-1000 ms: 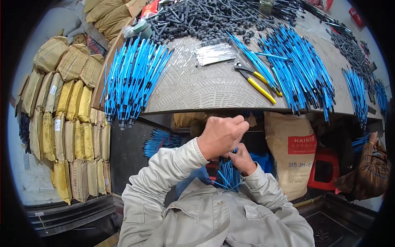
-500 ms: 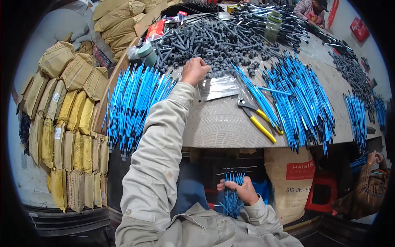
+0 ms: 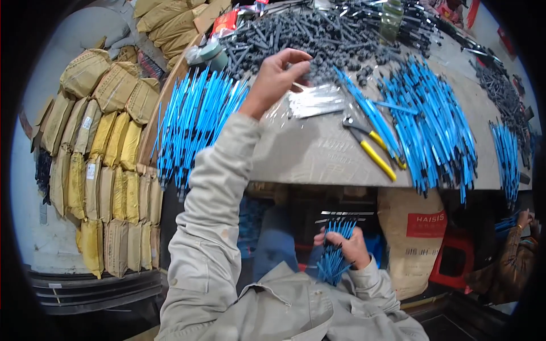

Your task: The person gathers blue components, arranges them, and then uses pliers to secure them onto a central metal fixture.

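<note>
Many grey fittings (image 3: pixel 273 38) lie near the left hand (image 3: pixel 277 79), newly turned with thumb showing, its grip unclear; the right hand (image 3: pixel 355 248) keeps grasping blue sticks (image 3: pixel 333 265), so they stay bundled.

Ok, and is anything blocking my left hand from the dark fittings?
Nothing visible: your left hand is at the near edge of the fittings. The strips lie to its right, nearer you, and the pliers farther right, both aside. I can't tell if hand and fittings touch.
</note>
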The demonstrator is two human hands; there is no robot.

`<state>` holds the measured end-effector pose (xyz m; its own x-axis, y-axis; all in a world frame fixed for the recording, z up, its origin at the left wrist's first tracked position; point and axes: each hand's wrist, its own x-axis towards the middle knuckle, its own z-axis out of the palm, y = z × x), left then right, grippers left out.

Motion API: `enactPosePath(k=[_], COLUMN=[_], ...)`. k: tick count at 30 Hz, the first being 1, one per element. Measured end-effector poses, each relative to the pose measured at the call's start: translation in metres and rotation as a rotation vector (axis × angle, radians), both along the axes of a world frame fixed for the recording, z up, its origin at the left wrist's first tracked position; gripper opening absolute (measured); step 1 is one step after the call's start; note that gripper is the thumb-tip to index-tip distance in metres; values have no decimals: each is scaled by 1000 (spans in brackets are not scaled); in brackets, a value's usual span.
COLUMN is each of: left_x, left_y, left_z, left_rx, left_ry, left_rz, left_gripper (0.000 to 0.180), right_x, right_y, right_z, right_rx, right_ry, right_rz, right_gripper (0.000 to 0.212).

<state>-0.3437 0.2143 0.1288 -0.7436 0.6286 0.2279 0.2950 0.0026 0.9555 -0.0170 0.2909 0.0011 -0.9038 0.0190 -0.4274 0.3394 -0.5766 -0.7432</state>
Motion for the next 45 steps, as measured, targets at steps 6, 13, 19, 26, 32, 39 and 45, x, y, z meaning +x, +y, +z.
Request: enactPosePath(k=[6, 13, 19, 26, 32, 39, 45], left_x=[162, 238, 261, 271, 268, 266, 262], left_y=[-77, -100, -100, -103, -107, -103, -106], left_z=[-65, -111, -99, -101, -98, -105, -103], left_rx=[418, 628, 479, 498, 519, 544, 472], left_ry=[-806, -1033, -1003, -988, -1029, -1011, -1035], left_rz=[-249, -198, -86, -32, -129, -28, -35], left_gripper=[30, 33, 31, 33, 32, 39, 41], right_x=[11, 30, 43, 42, 39, 37, 36], right_y=[-4, -20, -28, -30, -31, -29, -30], right_z=[18, 18, 24, 21, 13, 20, 22], right_rx=[138, 214, 198, 154, 203, 187, 177], right_ry=[141, 258, 285, 292, 310, 321, 286], right_rz=[126, 98, 61, 28, 15, 65, 39], right_gripper=[15, 25, 27, 28, 21, 28, 18])
